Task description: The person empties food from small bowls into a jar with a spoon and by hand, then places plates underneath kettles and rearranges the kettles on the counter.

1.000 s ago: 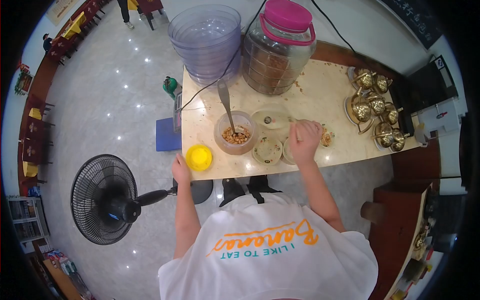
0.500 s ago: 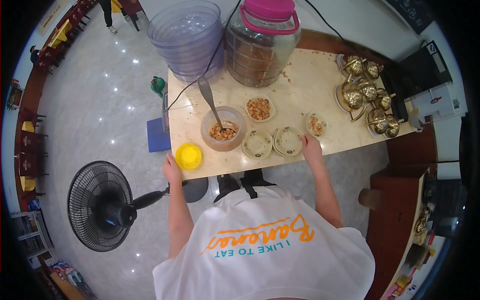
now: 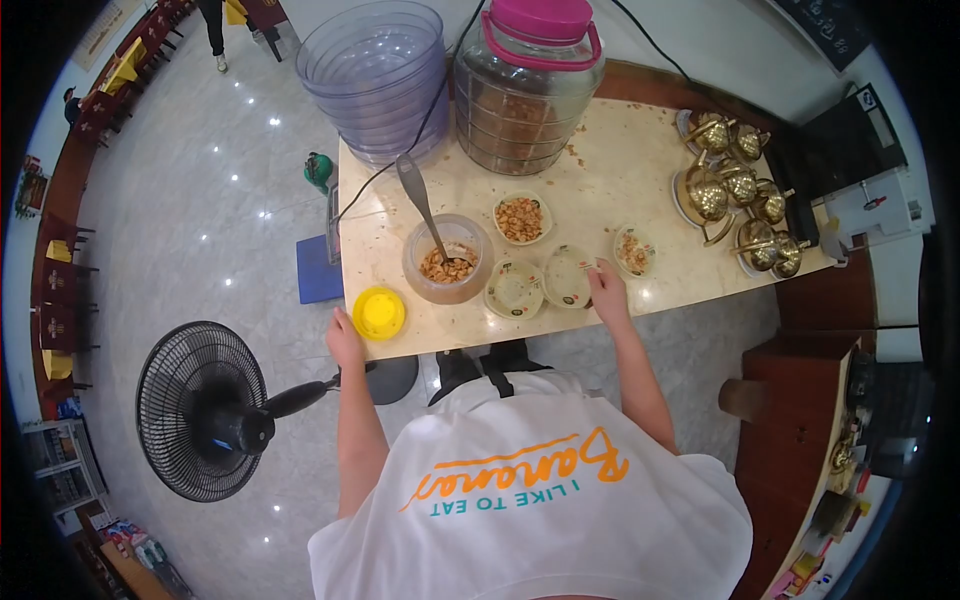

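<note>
My right hand [image 3: 608, 291] grips the right rim of a small patterned dish [image 3: 568, 277], tilted beside another such dish [image 3: 514, 289]. My left hand [image 3: 344, 335] rests at the table's front left edge, near a yellow bowl [image 3: 379, 314]; its fingers are too small to read clearly. A clear tub [image 3: 415, 268] holds nuts and a spoon [image 3: 420, 205] with a grey handle. Behind the dishes stands a dish filled with nuts [image 3: 520, 218]. Right of my right hand lies a dish with fewer nuts [image 3: 634, 251].
Stacked clear buckets [image 3: 375, 90] and a large jar [image 3: 520, 120] with a pink lid stand at the back. Gold teapots [image 3: 735, 187] fill the table's right end. A black fan [image 3: 203, 412] stands at left. A person [image 3: 216, 30] is far off, partly seen.
My right hand came down from above the dishes to a dish rim, then shifted slightly left with that dish, which is now tilted. My left hand stays at the table edge.
</note>
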`<state>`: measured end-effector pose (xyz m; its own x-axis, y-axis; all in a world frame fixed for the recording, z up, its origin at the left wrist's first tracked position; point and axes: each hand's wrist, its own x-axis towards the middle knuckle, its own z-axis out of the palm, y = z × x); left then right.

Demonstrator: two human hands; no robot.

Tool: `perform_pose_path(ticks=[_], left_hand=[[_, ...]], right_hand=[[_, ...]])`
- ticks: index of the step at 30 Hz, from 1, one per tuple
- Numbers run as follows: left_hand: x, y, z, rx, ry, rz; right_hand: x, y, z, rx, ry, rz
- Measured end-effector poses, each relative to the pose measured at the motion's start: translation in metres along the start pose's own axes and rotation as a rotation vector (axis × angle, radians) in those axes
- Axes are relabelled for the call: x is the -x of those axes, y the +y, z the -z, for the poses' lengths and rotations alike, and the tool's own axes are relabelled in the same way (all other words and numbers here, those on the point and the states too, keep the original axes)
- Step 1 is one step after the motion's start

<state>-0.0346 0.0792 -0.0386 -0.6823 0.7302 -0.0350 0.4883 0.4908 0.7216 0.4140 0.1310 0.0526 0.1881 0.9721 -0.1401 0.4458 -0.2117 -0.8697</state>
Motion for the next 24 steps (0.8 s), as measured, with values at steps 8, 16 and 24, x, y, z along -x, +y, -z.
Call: perform_pose_path(ticks=[8,16,24], left_hand=[[0.0,0.001,0.0,-0.033,0.028,0.0],[0.001,0.005,0.002,-0.022,0.036,-0.027],[0.003,0.011,0.008,0.005,-0.037,0.044]], right_hand=[[-0.005,-0.004,-0.052,0.247,-0.226,0.164],[-0.071,-0.001,-0.056,0.021,-0.132,-0.195],[-0.095,-0.012,-0.069,-0.405,-0.239,-0.357]])
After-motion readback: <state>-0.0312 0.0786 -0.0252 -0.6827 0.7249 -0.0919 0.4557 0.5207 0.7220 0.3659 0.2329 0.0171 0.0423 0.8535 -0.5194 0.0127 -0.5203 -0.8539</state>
